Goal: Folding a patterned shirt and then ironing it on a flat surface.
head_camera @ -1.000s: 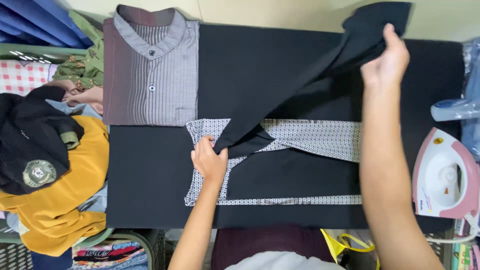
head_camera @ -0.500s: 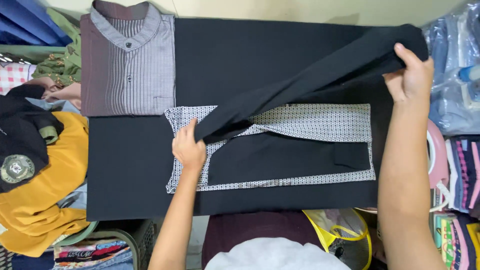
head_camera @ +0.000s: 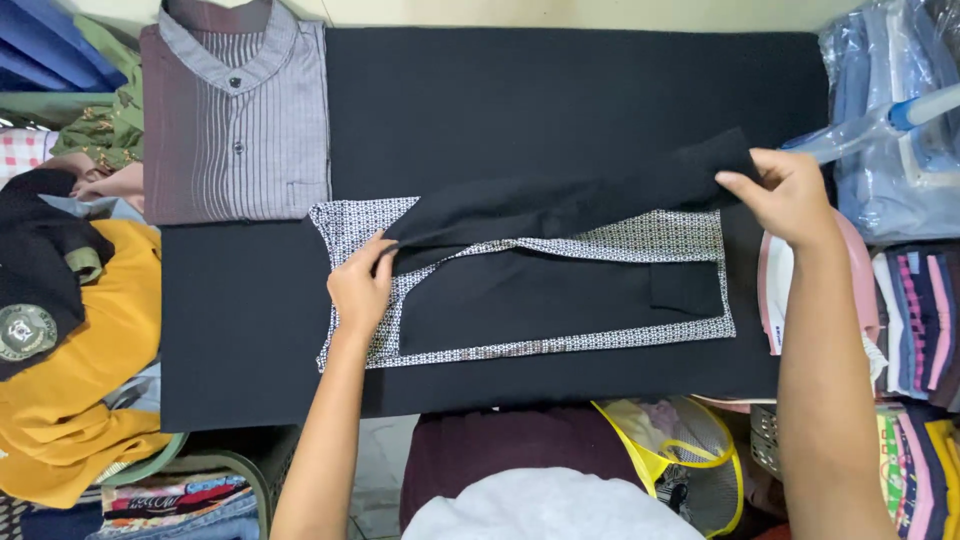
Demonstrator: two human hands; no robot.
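Note:
A black garment with white patterned panels [head_camera: 560,290] lies flat in the middle of the black ironing table [head_camera: 560,110]. My left hand [head_camera: 360,285] presses down on its left end where the fold starts. My right hand [head_camera: 790,195] pinches the end of the long black sleeve [head_camera: 570,205] and holds it low across the garment, stretched from left to right. A folded grey striped shirt [head_camera: 235,120] with a band collar lies at the table's far left corner.
A yellow garment [head_camera: 70,390] and a dark one [head_camera: 40,270] are piled to the left. A pink and white iron [head_camera: 775,290] sits at the right edge under my wrist. Bagged clothes [head_camera: 890,150] and folded stacks [head_camera: 915,320] fill the right side. A yellow-rimmed mesh basket [head_camera: 680,450] stands below.
My right hand has brought the black sleeve down from high above the table to lie across the garment. My left hand has stayed pressed at the fold.

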